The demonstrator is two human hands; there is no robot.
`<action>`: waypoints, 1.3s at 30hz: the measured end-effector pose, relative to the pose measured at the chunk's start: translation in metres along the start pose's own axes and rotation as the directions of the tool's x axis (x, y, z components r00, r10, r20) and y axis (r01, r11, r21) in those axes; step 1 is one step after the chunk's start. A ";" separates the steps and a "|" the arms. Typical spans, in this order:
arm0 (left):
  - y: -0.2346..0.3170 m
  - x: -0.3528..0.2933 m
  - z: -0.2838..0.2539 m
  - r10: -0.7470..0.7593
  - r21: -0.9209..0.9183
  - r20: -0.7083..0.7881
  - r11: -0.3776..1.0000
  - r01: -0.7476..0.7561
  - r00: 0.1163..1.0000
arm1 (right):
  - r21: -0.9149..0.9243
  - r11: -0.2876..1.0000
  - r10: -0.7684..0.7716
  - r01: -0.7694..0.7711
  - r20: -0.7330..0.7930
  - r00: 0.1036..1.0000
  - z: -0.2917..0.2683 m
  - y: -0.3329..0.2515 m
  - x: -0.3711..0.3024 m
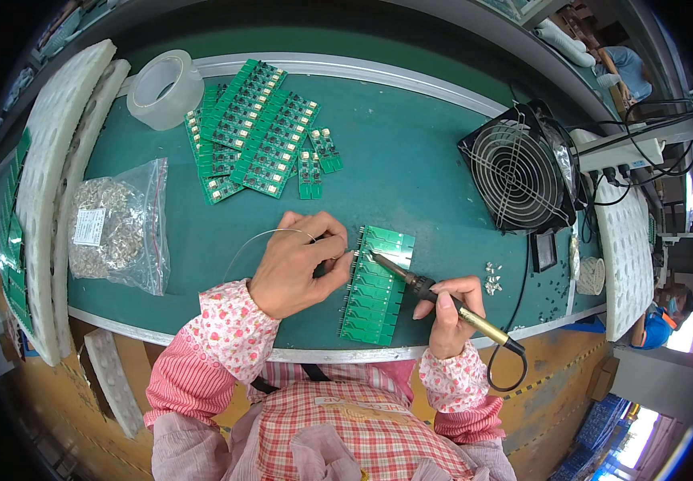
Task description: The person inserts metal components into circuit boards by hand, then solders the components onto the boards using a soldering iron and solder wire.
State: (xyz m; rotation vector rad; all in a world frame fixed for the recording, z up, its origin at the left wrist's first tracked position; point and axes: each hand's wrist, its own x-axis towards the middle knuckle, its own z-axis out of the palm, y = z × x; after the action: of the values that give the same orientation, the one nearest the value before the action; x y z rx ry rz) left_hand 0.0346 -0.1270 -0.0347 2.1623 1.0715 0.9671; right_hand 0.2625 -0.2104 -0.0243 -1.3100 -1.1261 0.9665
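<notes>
A green circuit board panel lies on the green bench mat in front of me, with a row of pins along its left edge. My right hand grips a soldering iron like a pen, its tip at the upper left part of the panel. Beside that edge, my left hand is closed in a pinch. A thin solder wire runs from its fingers and loops out to the left. The fingertips partly hide the wire's end close to the iron's tip.
Stacked circuit boards lie at the back, near a clear tape roll. A bag of small metal parts sits left. Right are a black fan, loose small parts and the iron's cable. White foam trays stand at the left edge.
</notes>
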 end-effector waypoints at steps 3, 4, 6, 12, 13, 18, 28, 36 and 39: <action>0.000 0.001 0.000 0.008 0.016 0.011 1.000 -0.008 1.000 | -0.002 1.000 -0.016 0.016 0.014 1.000 -0.001 0.001 0.001; 0.000 0.001 0.001 0.010 0.022 0.015 1.000 -0.011 1.000 | -0.001 1.000 -0.016 0.016 0.014 1.000 -0.001 0.001 0.002; 0.000 0.001 0.001 0.012 0.028 0.019 1.000 -0.013 1.000 | -0.007 1.000 -0.010 0.010 0.060 0.998 -0.001 0.002 0.002; 0.000 0.002 0.002 0.032 0.057 0.057 0.998 -0.035 0.998 | -0.014 1.000 0.002 -0.001 0.072 0.997 -0.001 0.002 0.004; 0.001 0.002 0.001 0.033 0.060 0.060 0.998 -0.036 0.998 | -0.013 1.000 0.003 -0.002 0.073 0.997 -0.001 0.002 0.004; 0.001 0.002 0.002 0.038 0.063 0.059 0.997 -0.042 0.998 | -0.021 0.998 -0.051 0.053 0.102 0.993 0.000 0.001 0.003; 0.005 -0.008 -0.006 -0.043 0.002 0.032 0.999 0.043 0.999 | -0.029 0.999 -0.045 0.044 -0.021 0.999 -0.005 0.000 -0.005; 0.011 -0.013 -0.004 0.008 0.064 0.047 0.998 -0.011 0.999 | 0.015 1.000 -0.017 0.017 0.020 1.000 -0.005 0.000 -0.010; 0.009 -0.014 -0.001 0.045 0.072 0.054 0.996 -0.049 0.998 | -0.006 1.000 -0.006 0.006 0.056 0.998 -0.004 -0.001 -0.009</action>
State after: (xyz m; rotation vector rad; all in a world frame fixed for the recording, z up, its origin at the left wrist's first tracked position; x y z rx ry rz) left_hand 0.0319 -0.1430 -0.0327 2.2691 1.0506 0.8996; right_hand 0.2644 -0.2199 -0.0236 -1.2907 -1.1764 1.0012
